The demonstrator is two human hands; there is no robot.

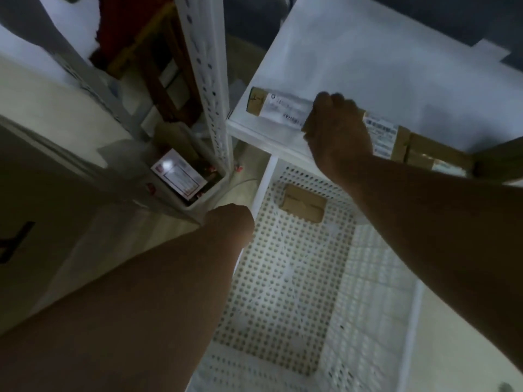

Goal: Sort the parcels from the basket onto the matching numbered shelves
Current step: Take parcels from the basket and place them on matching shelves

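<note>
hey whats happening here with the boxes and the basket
A person is sorting parcels. Their right hand grips a long cardboard parcel lying on the white shelf, beside more boxes. Their left hand is at the rim of the white perforated basket; its fingers are hidden. One small parcel remains inside.

There is a single view, from a camera worn on the person's head, looking steeply down and forward. It sits close above the white perforated basket (pixel 297 278), which fills the lower middle. Beyond the basket's far edge lies a white shelf (pixel 382 66); left of the basket stands a perforated upright (pixel 206 80).
</note>
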